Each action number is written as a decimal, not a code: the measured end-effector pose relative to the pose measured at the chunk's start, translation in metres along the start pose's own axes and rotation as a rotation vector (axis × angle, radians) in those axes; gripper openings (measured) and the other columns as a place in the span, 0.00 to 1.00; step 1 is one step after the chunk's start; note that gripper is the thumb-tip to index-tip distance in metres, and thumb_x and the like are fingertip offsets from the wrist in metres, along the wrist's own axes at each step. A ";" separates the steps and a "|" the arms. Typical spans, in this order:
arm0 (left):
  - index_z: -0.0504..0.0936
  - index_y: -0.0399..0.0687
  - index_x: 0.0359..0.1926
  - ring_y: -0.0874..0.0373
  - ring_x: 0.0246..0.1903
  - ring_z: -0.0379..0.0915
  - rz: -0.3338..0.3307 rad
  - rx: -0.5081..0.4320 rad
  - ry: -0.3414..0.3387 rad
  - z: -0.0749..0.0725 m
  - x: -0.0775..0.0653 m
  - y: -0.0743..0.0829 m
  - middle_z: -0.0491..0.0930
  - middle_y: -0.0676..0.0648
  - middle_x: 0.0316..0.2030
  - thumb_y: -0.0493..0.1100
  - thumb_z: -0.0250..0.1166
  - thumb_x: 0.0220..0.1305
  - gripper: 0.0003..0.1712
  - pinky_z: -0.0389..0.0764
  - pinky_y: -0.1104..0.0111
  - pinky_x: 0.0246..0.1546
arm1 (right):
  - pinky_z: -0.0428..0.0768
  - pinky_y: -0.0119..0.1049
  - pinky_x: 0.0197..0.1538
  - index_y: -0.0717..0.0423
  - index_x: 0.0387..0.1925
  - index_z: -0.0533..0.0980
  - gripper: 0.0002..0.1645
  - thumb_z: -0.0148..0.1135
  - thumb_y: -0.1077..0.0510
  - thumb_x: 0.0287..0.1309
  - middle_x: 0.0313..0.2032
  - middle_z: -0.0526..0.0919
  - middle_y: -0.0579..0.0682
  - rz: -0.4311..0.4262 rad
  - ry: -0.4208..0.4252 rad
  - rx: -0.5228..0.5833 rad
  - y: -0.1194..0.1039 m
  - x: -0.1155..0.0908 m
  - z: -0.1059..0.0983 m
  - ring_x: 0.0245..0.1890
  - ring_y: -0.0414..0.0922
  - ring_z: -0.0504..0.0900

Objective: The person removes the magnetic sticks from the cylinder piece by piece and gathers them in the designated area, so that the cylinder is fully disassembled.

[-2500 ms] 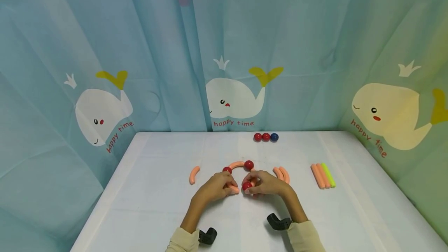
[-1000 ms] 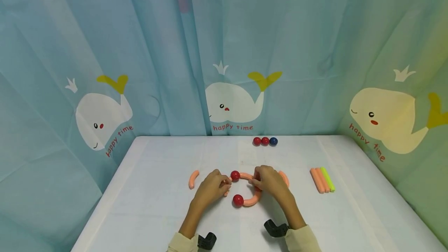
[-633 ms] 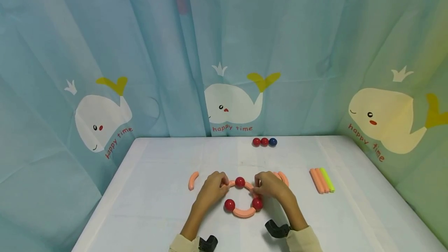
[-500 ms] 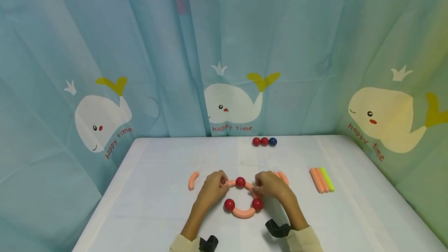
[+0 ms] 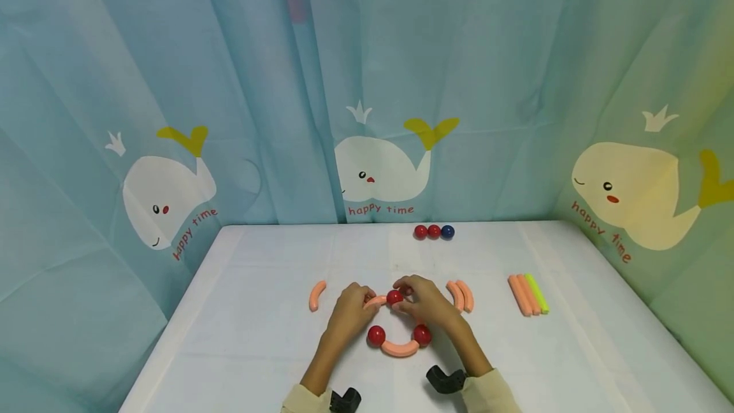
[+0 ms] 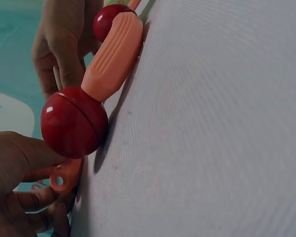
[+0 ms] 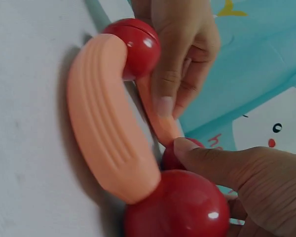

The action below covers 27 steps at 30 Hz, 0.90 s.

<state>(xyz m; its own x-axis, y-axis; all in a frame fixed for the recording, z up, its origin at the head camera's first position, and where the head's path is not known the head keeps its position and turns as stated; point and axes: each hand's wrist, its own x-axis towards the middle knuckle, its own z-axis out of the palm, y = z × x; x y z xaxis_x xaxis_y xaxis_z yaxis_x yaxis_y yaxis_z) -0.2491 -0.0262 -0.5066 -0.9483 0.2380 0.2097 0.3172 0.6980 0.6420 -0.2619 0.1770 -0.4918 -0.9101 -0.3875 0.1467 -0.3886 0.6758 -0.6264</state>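
In the head view, my left hand (image 5: 351, 312) pinches a curved orange stick (image 5: 375, 301) whose right end meets a red ball (image 5: 394, 297). Thumb and fingers of my right hand (image 5: 427, 301) hold that ball. Nearer me, another curved orange stick (image 5: 399, 349) joins a left red ball (image 5: 376, 336) and a right red ball (image 5: 422, 334). A bit of orange shows above the right ball, mostly hidden by my right hand. In the left wrist view, a holed stick end (image 6: 60, 180) lies by my left fingers. Whether it touches the left ball, I cannot tell.
A single curved orange stick (image 5: 317, 296) lies to the left, a pair of curved sticks (image 5: 460, 296) to the right. Straight orange sticks (image 5: 522, 295) and a green one (image 5: 537, 293) lie farther right. Two red balls (image 5: 427, 232) and a blue ball (image 5: 447, 232) sit at the back.
The ring of balls and sticks has turned and shifted since the earliest frame. In the last half second my right hand moved left, from the right-side stick onto the far red ball.
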 end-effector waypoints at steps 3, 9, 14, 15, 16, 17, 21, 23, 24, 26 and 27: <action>0.85 0.39 0.36 0.62 0.26 0.64 -0.003 0.013 0.003 0.002 0.000 0.001 0.75 0.48 0.28 0.41 0.70 0.58 0.09 0.68 0.72 0.26 | 0.76 0.36 0.43 0.56 0.46 0.80 0.20 0.73 0.55 0.52 0.38 0.82 0.46 0.014 -0.001 0.027 -0.001 0.001 0.005 0.40 0.43 0.77; 0.85 0.41 0.36 0.62 0.25 0.62 -0.010 0.022 0.004 0.001 0.001 0.002 0.71 0.50 0.26 0.40 0.70 0.58 0.07 0.65 0.73 0.25 | 0.75 0.35 0.42 0.55 0.45 0.81 0.18 0.73 0.55 0.52 0.37 0.81 0.45 0.040 0.003 0.038 -0.003 0.003 0.006 0.38 0.42 0.75; 0.85 0.41 0.36 0.62 0.25 0.61 -0.003 0.010 0.003 0.000 0.000 0.002 0.69 0.51 0.25 0.39 0.69 0.58 0.07 0.64 0.72 0.25 | 0.75 0.35 0.42 0.54 0.45 0.81 0.18 0.73 0.55 0.52 0.37 0.81 0.45 0.053 0.001 0.037 -0.004 0.004 0.006 0.38 0.42 0.75; 0.85 0.41 0.36 0.62 0.25 0.61 -0.005 0.011 0.003 0.000 0.000 0.002 0.69 0.51 0.25 0.39 0.69 0.58 0.07 0.64 0.72 0.25 | 0.75 0.35 0.42 0.53 0.45 0.81 0.18 0.73 0.55 0.52 0.37 0.81 0.45 0.055 0.000 0.036 -0.004 0.003 0.006 0.38 0.42 0.75; 0.85 0.41 0.36 0.62 0.25 0.61 -0.005 0.011 0.005 0.001 0.000 0.002 0.69 0.51 0.25 0.39 0.69 0.58 0.06 0.64 0.73 0.25 | 0.75 0.35 0.42 0.53 0.45 0.81 0.18 0.73 0.56 0.51 0.36 0.81 0.45 0.057 0.001 0.032 -0.004 0.003 0.006 0.38 0.42 0.75; 0.85 0.41 0.35 0.62 0.25 0.61 -0.005 0.012 0.009 0.001 -0.001 0.002 0.69 0.51 0.25 0.39 0.69 0.58 0.06 0.64 0.73 0.25 | 0.75 0.34 0.42 0.53 0.45 0.81 0.18 0.73 0.56 0.52 0.36 0.80 0.45 0.062 0.000 0.030 -0.005 0.003 0.007 0.38 0.41 0.75; 0.85 0.41 0.35 0.63 0.25 0.61 -0.010 0.009 0.016 0.003 -0.001 0.001 0.70 0.51 0.25 0.39 0.69 0.59 0.05 0.64 0.73 0.25 | 0.74 0.35 0.42 0.51 0.44 0.80 0.17 0.74 0.57 0.51 0.36 0.80 0.44 0.075 0.005 0.016 -0.006 0.002 0.007 0.38 0.40 0.74; 0.84 0.42 0.36 0.63 0.25 0.61 -0.011 0.010 0.014 0.003 0.000 0.001 0.70 0.51 0.26 0.39 0.68 0.59 0.05 0.64 0.73 0.25 | 0.74 0.34 0.42 0.51 0.44 0.80 0.17 0.73 0.57 0.51 0.36 0.80 0.44 0.079 0.005 0.013 -0.006 0.002 0.007 0.37 0.40 0.74; 0.84 0.42 0.36 0.63 0.25 0.61 -0.011 0.014 0.010 0.003 0.000 0.001 0.70 0.51 0.26 0.39 0.68 0.59 0.05 0.64 0.73 0.25 | 0.74 0.34 0.41 0.51 0.44 0.80 0.17 0.73 0.57 0.51 0.36 0.80 0.44 0.079 0.006 0.012 -0.006 0.002 0.007 0.37 0.40 0.74; 0.84 0.42 0.36 0.63 0.25 0.61 -0.007 0.021 0.001 0.002 0.001 0.001 0.70 0.50 0.26 0.38 0.68 0.59 0.05 0.64 0.73 0.25 | 0.74 0.34 0.40 0.52 0.44 0.80 0.17 0.73 0.58 0.51 0.35 0.81 0.44 0.081 0.008 0.013 -0.006 0.002 0.007 0.36 0.39 0.74; 0.84 0.41 0.36 0.62 0.26 0.61 -0.001 0.024 -0.001 0.002 0.001 0.001 0.71 0.50 0.26 0.37 0.69 0.58 0.05 0.64 0.72 0.25 | 0.75 0.34 0.40 0.52 0.43 0.80 0.16 0.73 0.58 0.51 0.35 0.81 0.44 0.081 0.009 0.014 -0.006 0.002 0.007 0.36 0.39 0.74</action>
<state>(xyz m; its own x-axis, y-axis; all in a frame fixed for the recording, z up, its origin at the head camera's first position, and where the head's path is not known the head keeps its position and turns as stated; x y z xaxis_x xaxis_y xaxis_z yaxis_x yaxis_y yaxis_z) -0.2501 -0.0240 -0.5069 -0.9485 0.2383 0.2087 0.3167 0.7139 0.6245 -0.2604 0.1679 -0.4927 -0.9398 -0.3262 0.1018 -0.3116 0.6957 -0.6472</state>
